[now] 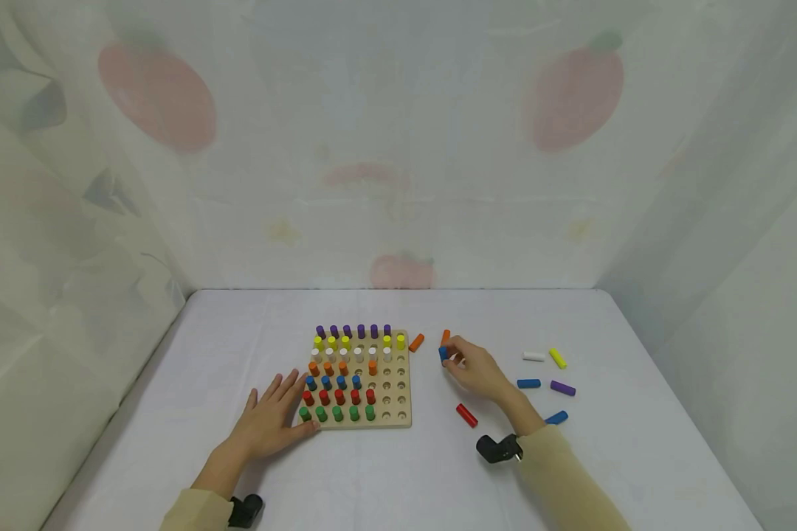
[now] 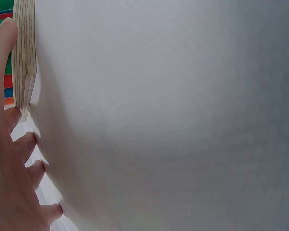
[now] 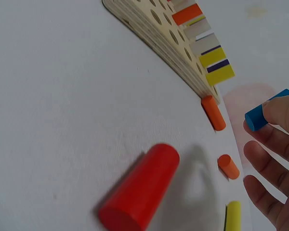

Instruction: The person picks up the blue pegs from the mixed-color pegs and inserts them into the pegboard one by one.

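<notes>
A wooden pegboard (image 1: 398, 421) stands on the table with rows of purple, yellow, white, orange, blue, red and green pegs; its right-hand holes show bare. My left hand (image 1: 266, 424) lies spread at the board's left side, thumb along the front corner near a green peg (image 1: 305, 414). In the left wrist view its thumb and index finger touch the board's layered edge (image 2: 25, 62). To the right of the board, my right hand (image 1: 474, 369) pinches a blue peg (image 3: 267, 110) between thumb and index finger, its other fingers loosely bent.
Two orange pegs (image 1: 416, 343) lie between the board and the right hand. A red peg (image 1: 467, 415) lies below that hand. Farther right are a white peg (image 1: 533, 356), a yellow peg (image 1: 558, 358), a purple peg (image 1: 562, 388) and two blue pegs (image 1: 528, 383).
</notes>
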`<state>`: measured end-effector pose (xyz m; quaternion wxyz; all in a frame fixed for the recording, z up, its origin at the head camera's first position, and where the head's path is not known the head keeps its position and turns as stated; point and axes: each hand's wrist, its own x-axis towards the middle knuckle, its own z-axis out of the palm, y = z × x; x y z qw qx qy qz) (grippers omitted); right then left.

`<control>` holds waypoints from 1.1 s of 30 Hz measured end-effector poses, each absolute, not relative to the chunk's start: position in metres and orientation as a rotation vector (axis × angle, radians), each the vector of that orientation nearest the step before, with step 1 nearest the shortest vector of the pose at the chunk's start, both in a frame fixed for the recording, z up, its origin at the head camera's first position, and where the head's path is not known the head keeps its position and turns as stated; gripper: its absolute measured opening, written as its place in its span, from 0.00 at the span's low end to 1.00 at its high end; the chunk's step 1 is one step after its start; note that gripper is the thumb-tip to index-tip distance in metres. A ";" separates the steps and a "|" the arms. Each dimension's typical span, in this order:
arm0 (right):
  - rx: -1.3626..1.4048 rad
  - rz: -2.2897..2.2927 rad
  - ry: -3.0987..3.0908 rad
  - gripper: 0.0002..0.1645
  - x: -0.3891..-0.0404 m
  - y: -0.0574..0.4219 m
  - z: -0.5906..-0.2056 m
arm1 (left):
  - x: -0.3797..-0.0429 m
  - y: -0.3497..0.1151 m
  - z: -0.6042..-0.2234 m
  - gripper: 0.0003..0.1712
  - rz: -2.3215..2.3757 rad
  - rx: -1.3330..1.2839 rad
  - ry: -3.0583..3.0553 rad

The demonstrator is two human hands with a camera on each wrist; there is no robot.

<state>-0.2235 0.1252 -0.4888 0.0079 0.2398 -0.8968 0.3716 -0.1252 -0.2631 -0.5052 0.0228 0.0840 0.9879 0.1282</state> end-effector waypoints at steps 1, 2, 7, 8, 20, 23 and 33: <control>0.753 1.173 -2.799 0.14 -0.223 0.123 -0.488 | -0.125 -0.263 -0.505 0.56 0.398 0.259 3.058; 0.752 1.181 -2.800 0.14 -0.223 0.121 -0.488 | -0.126 -0.263 -0.505 0.56 0.400 0.258 3.057; 0.735 1.220 -2.816 0.14 -0.222 0.110 -0.489 | -0.126 -0.263 -0.506 0.56 0.408 0.262 3.055; 0.742 1.217 -2.822 0.14 -0.222 0.109 -0.489 | -0.126 -0.263 -0.507 0.56 0.407 0.262 3.055; 0.844 1.278 -2.835 0.12 -0.219 0.086 -0.492 | -0.127 -0.263 -0.507 0.56 0.410 0.265 3.061; 0.884 1.288 -2.814 0.11 -0.219 0.081 -0.494 | -0.127 -0.264 -0.508 0.56 0.406 0.262 3.059; 0.916 1.286 -2.799 0.14 -0.215 0.063 -0.492 | -0.126 -0.263 -0.506 0.56 0.410 0.263 3.058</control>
